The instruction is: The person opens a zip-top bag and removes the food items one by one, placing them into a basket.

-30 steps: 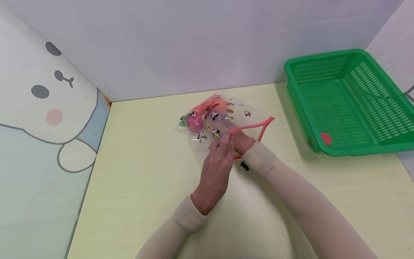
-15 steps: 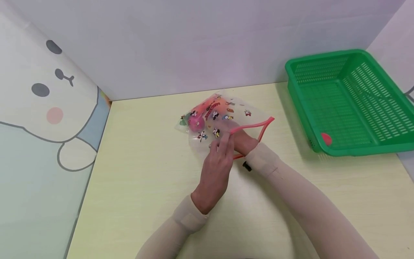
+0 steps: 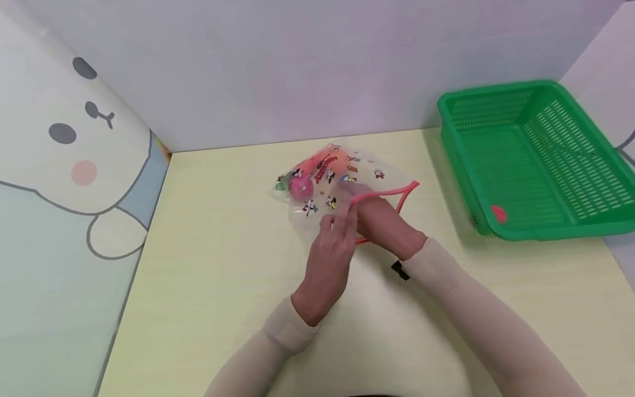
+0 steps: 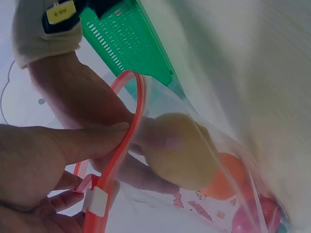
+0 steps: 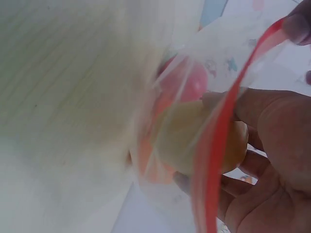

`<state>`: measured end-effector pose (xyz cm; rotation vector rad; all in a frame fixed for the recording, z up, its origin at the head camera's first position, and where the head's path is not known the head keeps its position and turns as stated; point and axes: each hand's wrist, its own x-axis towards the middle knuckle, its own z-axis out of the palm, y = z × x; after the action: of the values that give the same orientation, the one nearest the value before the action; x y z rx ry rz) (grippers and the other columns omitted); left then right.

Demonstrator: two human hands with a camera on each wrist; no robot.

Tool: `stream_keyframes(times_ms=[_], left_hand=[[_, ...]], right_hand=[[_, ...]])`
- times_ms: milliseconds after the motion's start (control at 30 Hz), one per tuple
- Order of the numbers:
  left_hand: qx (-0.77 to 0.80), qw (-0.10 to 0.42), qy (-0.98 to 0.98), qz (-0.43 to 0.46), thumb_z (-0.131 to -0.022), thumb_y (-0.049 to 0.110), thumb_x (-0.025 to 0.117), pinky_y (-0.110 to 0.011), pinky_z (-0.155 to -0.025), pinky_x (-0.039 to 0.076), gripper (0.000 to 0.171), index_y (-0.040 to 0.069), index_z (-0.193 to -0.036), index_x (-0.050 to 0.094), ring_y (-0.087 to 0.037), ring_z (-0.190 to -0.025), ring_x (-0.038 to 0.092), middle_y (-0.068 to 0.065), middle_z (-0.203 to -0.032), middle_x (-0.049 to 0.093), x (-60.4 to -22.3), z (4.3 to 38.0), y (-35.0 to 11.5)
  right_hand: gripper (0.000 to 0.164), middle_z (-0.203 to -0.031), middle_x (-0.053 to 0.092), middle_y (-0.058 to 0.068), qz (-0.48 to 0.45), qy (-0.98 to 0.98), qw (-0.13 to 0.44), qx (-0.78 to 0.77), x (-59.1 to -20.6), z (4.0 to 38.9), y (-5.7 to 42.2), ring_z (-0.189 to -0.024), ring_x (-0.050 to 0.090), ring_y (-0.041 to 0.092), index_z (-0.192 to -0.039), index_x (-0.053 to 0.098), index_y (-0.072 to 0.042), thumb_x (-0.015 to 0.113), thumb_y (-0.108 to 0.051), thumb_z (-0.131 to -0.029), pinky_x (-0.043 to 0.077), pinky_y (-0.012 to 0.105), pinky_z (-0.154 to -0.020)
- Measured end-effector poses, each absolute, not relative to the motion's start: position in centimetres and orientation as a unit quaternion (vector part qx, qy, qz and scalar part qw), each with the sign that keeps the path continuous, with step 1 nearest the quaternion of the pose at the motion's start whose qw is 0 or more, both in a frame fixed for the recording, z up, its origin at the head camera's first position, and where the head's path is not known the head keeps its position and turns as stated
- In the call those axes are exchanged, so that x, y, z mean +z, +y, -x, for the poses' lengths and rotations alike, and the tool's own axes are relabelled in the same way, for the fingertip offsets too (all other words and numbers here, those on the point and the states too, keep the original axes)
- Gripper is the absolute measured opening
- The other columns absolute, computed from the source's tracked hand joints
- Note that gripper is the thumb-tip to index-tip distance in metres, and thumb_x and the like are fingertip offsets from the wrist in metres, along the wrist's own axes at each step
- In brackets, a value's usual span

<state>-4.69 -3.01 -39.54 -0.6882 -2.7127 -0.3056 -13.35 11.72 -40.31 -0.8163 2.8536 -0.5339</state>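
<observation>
A clear zip bag [image 3: 379, 165] with cartoon prints and a red zip edge lies on the table. My left hand [image 3: 327, 259] pinches its red edge beside a white slider [image 4: 98, 201], keeping the mouth apart. My right hand [image 3: 389, 226] reaches in through the mouth. Inside the bag, its thumb and fingers are curled round a pale yellow, rounded thing [image 5: 182, 133], whose exact kind I cannot tell. Deeper in the bag lie a pink ball-like thing [image 3: 300, 188], an orange round thing [image 4: 227, 175] and something green [image 3: 281, 184], all blurred by the plastic.
A green slotted basket [image 3: 468, 171] stands on the right side of the table, with a small red round patch [image 3: 499, 214] at its near left corner. Walls bound the table at the back and left, the left one with a cartoon print [image 3: 59, 182].
My right forearm has drawn back toward the lower right, so more of the wrist shows outside the bag. The left hand and the bag have barely moved.
</observation>
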Motion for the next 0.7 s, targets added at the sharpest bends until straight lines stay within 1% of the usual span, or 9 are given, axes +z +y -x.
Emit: stream_keyframes(times_ms=[67,167,267,333,433,500,700], left_hand=[[-0.106,0.165,-0.951,0.241,-0.085,0.003,0.087,-0.023,-0.068,0.059,0.078,-0.003,-0.154,0.049,-0.026,-0.105,0.055,-0.016,-0.158,0.041,-39.5,4.7,-3.0],[-0.108,0.164,-0.950,0.241,-0.085,0.004,0.087,-0.022,-0.065,0.057,0.081,-0.003,-0.155,0.048,-0.025,-0.103,0.055,-0.016,-0.161,0.039,-39.4,4.7,-3.1],[-0.111,0.156,-0.952,0.240,-0.082,0.006,0.090,-0.021,-0.065,0.056,0.087,-0.003,-0.156,0.046,-0.025,-0.104,0.054,-0.016,-0.163,0.038,-39.3,4.7,-3.1],[-0.111,0.152,-0.952,0.240,-0.081,0.007,0.092,-0.021,-0.066,0.057,0.090,-0.003,-0.157,0.044,-0.025,-0.106,0.054,-0.016,-0.162,0.038,-39.2,4.7,-3.0],[-0.108,0.148,-0.954,0.238,-0.080,0.007,0.093,-0.021,-0.069,0.059,0.095,-0.002,-0.159,0.042,-0.025,-0.108,0.054,-0.015,-0.159,0.039,-39.1,4.7,-3.0],[-0.106,0.147,-0.955,0.236,-0.079,0.008,0.094,-0.022,-0.070,0.059,0.095,-0.002,-0.158,0.042,-0.025,-0.108,0.054,-0.015,-0.157,0.040,-39.1,4.6,-3.1],[-0.104,0.143,-0.957,0.230,-0.078,0.009,0.095,-0.022,-0.074,0.060,0.092,-0.002,-0.155,0.045,-0.026,-0.112,0.054,-0.015,-0.155,0.042,-39.0,4.5,-3.1]], right_hand=[[0.078,-0.157,0.050,0.015,0.279,0.932,0.043,-0.226,-40.2,12.7,12.2,-0.142,0.045,0.034,-0.153,0.053,-0.007,0.090,-0.012,-0.084,0.045,0.050,-0.117],[0.069,-0.155,0.053,0.012,0.298,0.924,0.014,-0.240,-39.9,11.7,12.7,-0.145,0.047,0.032,-0.148,0.061,-0.009,0.089,-0.011,-0.086,0.046,0.050,-0.116],[0.068,-0.153,0.055,0.015,0.305,0.923,-0.006,-0.233,-39.4,10.8,13.3,-0.141,0.050,0.034,-0.144,0.063,-0.004,0.091,-0.005,-0.082,0.052,0.049,-0.111],[0.069,-0.150,0.057,0.017,0.308,0.924,-0.022,-0.223,-39.1,10.3,13.7,-0.137,0.053,0.036,-0.143,0.063,-0.001,0.091,-0.002,-0.080,0.057,0.048,-0.104],[0.071,-0.148,0.059,0.018,0.315,0.922,-0.040,-0.222,-38.9,9.6,14.2,-0.133,0.055,0.036,-0.143,0.061,0.001,0.091,0.001,-0.079,0.060,0.049,-0.097],[0.075,-0.147,0.058,0.017,0.321,0.918,-0.047,-0.228,-38.9,9.3,14.5,-0.135,0.054,0.035,-0.146,0.058,-0.001,0.091,0.001,-0.079,0.061,0.049,-0.095],[0.079,-0.149,0.057,0.014,0.347,0.906,-0.062,-0.233,-38.7,8.6,15.4,-0.139,0.053,0.034,-0.149,0.056,-0.003,0.091,0.002,-0.078,0.059,0.048,-0.100]])
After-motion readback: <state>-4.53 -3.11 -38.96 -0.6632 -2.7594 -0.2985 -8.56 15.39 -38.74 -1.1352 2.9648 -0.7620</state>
